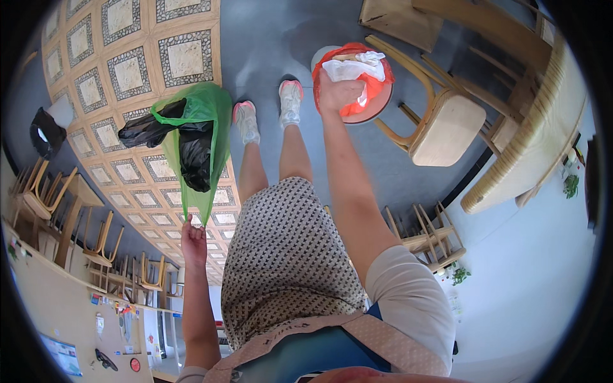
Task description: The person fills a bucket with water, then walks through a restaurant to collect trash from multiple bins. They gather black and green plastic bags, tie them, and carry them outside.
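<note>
My left hand (194,242) grips the stretched handles of a green plastic bag (218,124), which hangs open beside my shoes. Crumpled black plastic bags (195,163) fill it, and one black end sticks out over its rim. My right hand (339,95) is closed on the near side of a red plastic bag (368,88) that lines a round waste bin (371,114). White crumpled tissue (347,70) lies in the red bag, right by my knuckles. My fingertips are partly hidden.
A wooden chair (448,127) stands just right of the bin, beside a wooden table (531,129). Left of me runs a band of patterned tiles (186,55). Another bin with a black liner (47,133) stands at far left, near more chairs (100,239).
</note>
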{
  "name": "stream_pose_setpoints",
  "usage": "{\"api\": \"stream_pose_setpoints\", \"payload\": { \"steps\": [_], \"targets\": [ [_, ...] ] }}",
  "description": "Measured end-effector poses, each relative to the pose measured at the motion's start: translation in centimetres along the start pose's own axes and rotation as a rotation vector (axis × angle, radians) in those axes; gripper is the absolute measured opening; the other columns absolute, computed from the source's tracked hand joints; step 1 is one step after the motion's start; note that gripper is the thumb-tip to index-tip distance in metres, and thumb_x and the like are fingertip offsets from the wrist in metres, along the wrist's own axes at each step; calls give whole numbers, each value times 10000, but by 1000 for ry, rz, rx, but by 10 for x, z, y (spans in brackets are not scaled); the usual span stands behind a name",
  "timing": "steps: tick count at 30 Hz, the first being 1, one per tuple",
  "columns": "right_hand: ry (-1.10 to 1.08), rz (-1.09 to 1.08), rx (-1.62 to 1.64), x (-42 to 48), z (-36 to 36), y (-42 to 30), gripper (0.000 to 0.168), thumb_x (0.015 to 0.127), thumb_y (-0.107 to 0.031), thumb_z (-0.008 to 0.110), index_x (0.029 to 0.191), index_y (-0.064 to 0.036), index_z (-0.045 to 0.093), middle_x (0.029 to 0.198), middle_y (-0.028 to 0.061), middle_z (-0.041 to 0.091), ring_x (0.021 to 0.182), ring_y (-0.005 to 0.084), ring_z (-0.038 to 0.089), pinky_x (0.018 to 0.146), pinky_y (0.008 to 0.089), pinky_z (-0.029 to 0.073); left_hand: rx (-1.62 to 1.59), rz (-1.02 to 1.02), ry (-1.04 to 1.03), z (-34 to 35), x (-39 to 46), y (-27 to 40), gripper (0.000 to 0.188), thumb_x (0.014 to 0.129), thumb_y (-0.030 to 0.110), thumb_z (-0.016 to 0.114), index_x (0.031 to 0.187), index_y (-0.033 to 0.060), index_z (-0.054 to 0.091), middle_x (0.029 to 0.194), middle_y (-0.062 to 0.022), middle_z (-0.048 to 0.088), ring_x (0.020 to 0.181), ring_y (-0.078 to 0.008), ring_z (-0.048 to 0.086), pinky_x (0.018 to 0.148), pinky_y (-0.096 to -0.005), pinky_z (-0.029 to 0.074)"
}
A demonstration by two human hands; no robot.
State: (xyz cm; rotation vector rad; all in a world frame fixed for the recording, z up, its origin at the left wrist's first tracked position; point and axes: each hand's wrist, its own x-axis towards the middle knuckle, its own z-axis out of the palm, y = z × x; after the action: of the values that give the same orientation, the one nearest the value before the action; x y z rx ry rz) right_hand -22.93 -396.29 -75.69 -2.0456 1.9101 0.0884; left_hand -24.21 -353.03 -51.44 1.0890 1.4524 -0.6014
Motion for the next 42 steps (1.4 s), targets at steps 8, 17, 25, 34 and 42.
{"api": "stream_pose_setpoints", "payload": {
  "steps": [8, 17, 25, 34, 42],
  "targets": [
    [173, 378, -291, 33, 53, -19, 1051, 528, -457, 779, 1237, 65, 206, 1257, 226, 300, 1165, 346, 325, 950, 427, 284, -33, -16, 11, 2, -17, -21, 323, 877, 127, 481, 1172, 0, 442, 562, 55, 253, 513, -53, 300, 721, -211, 418],
    [275, 253, -330, 57, 33, 33, 563, 682, -321, 644, 1084, 3, 418, 1021, 149, 449, 947, 299, 449, 785, 410, 384, -89, -10, -41, 7, -11, -51, 267, 897, 171, 463, 1114, 15, 463, 569, 57, 231, 520, -50, 275, 729, -216, 405],
    [49, 28, -399, 50, 28, 39, 396, 842, -348, 447, 1022, -9, 544, 962, 175, 513, 892, 320, 489, 757, 426, 401, -145, -33, -74, 12, -1, -62, 251, 891, 141, 460, 1104, 8, 459, 563, 54, 242, 522, -52, 287, 745, -212, 417],
    [1, 335, 767, 83, -51, 123, 271, 825, -96, 422, 1040, 44, 507, 975, 152, 564, 819, 241, 546, 746, 349, 422, -213, -16, -54, 14, 19, -76, 289, 887, 131, 463, 1142, -2, 445, 559, 51, 229, 514, -57, 279, 742, -214, 418],
    [-136, 204, 913, 46, -175, 97, 219, 836, -86, 430, 1025, 13, 478, 957, 79, 515, 907, 171, 489, 802, 293, 385, -263, -10, -3, 42, 30, -90, 344, 859, 102, 497, 1181, -7, 448, 552, 45, 216, 497, -67, 260, 727, -211, 423]
  ]
}}
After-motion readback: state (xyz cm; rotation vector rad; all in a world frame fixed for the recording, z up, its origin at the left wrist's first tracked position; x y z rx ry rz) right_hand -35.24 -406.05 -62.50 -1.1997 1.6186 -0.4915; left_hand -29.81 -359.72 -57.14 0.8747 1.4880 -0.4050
